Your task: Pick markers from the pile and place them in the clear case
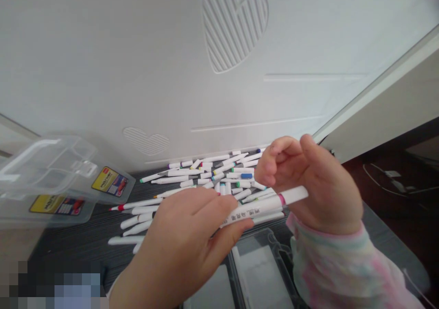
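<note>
My left hand [181,235] pinches a white marker [265,207] between thumb and fingers. Printed writing runs along the barrel, and a magenta ring sits near the end pointing right. My right hand [317,187] is raised just beyond that end, thumb and curled fingers apart, with nothing held in it. Below and behind both hands lies a loose pile of white markers [185,180] with coloured ends, some partly hidden by my left hand. A flat clear plastic case [262,272] lies under the marker, near me, with a white stick-like piece inside.
Clear plastic boxes [77,162] with yellow labels stand at the left. A white panel [103,71] with carved hearts rises behind the dark tabletop [82,240]. Past the table's right edge, a thin white cable [380,185] hangs in a dark area.
</note>
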A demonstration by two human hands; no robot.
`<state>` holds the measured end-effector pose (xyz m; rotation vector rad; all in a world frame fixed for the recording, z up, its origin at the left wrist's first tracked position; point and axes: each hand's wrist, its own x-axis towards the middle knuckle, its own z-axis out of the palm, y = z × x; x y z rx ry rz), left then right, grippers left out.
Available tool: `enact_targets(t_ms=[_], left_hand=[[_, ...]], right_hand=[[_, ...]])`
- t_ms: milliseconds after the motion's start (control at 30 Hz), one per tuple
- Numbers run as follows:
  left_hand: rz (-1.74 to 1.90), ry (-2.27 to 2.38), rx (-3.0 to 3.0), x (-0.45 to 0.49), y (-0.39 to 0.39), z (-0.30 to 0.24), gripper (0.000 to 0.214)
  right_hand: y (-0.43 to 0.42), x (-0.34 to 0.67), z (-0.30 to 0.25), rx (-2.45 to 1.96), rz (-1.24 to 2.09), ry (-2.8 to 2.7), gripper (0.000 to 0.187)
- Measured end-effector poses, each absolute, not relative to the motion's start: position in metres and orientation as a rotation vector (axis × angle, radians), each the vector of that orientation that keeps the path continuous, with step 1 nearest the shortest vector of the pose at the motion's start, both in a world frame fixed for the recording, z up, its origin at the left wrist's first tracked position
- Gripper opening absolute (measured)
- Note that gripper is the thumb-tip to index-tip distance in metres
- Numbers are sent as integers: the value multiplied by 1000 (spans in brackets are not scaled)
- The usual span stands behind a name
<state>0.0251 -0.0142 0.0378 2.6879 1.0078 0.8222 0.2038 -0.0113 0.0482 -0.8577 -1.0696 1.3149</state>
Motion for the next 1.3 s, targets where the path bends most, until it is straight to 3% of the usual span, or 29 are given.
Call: enact_targets(t_ms=[367, 933, 1100, 1300], left_hand=[[880, 978, 2847, 30, -21, 33, 29], [932, 909, 3019, 34, -26, 44, 18], [800, 867, 2950, 31, -16, 46, 30], [766, 895, 2790, 29, -16, 42, 24]], right_hand=[[-20, 194, 43, -829, 1454, -1063, 24], [-20, 196, 45, -857, 1705, -983, 10], [-21, 195, 48, -832, 1618, -967, 8], [-24, 197, 54, -800, 1442, -988, 15]])
